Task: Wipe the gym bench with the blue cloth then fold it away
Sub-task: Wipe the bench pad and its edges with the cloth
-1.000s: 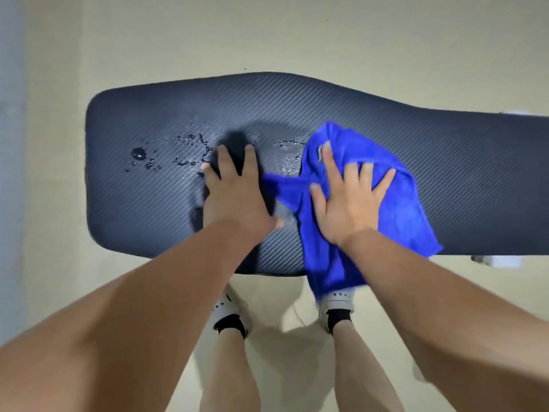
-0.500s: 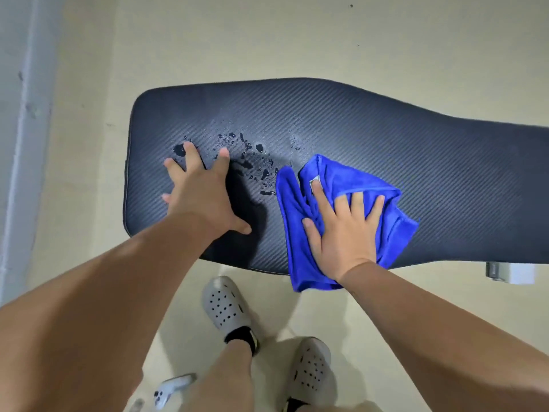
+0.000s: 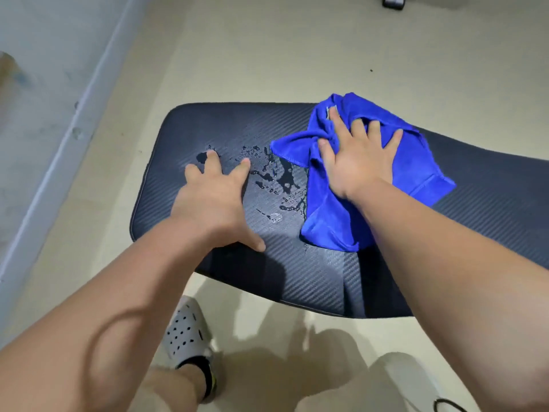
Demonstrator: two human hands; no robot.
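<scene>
Your right hand (image 3: 355,162) presses flat on the soft, bunched cloth (image 3: 329,215) mid-bench (image 3: 475,197) beside the droplets (image 3: 276,179), left hand (image 3: 212,200) splayed bare; pinch its corners to fold.

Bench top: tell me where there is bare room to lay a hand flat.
Free: the bench right of the blue cloth, and the near strip below both wrists. Crowded: the middle, where water drops lie between the left hand and the cloth under the right hand.

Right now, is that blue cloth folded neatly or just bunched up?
Bunched up. The blue cloth lies crumpled in loose folds on the bench, pressed flat under the right hand.
</scene>
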